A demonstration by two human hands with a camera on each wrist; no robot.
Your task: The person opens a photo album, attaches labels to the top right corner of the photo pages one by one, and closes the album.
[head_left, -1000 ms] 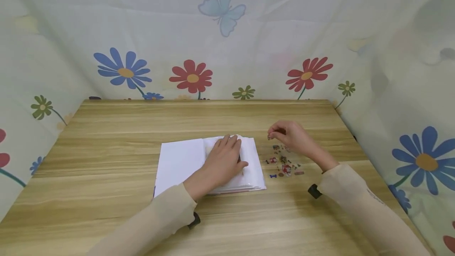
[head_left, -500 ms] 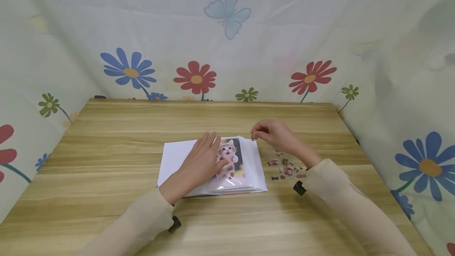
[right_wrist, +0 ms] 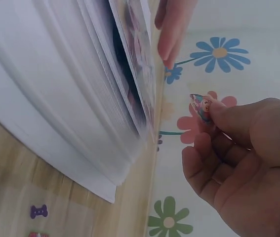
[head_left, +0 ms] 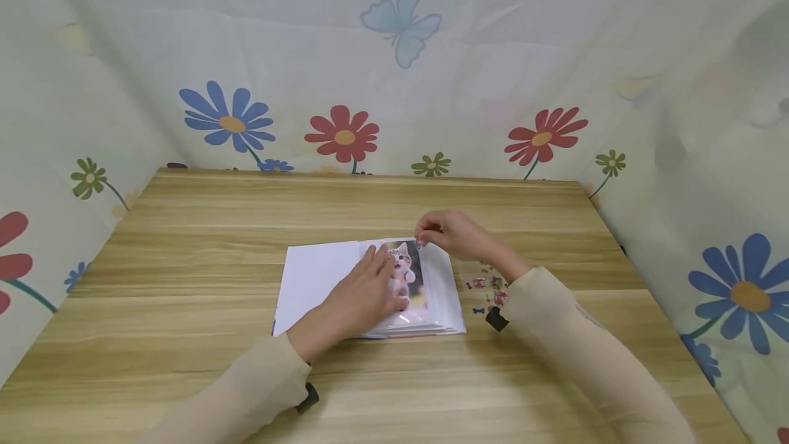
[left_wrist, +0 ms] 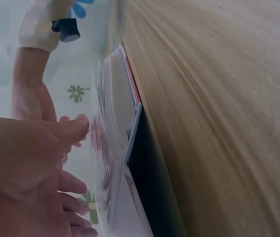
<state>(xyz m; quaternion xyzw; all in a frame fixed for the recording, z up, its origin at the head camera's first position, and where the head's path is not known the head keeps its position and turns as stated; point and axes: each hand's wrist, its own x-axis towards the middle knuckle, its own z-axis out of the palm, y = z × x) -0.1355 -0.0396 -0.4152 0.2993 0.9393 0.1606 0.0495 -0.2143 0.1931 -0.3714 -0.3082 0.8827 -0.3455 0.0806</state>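
Observation:
A photo album (head_left: 320,283) lies spread on the table, its white inside cover to the left and its sleeved pages to the right. On the top page shows a kitten photo (head_left: 403,273) under clear plastic. My left hand (head_left: 364,293) lies over that page with fingers straight, covering the photo's left part. Above the photo's upper right corner, my right hand (head_left: 453,233) pinches a small colourful cartoon sticker (right_wrist: 200,106) between thumb and forefinger. In the right wrist view the sticker stands apart from the pages (right_wrist: 63,84).
Several small stickers (head_left: 479,284) lie on the table right of the album, partly hidden by the right sleeve (head_left: 542,300). One is a bone-shaped sticker (right_wrist: 38,211). Behind the wooden table (head_left: 203,225) hangs a flowered cloth (head_left: 296,53).
My right hand has carried the sticker leftward from over the loose stickers to the photo's corner. My left hand slid left off the photo, then a little back right, uncovering most of the kitten.

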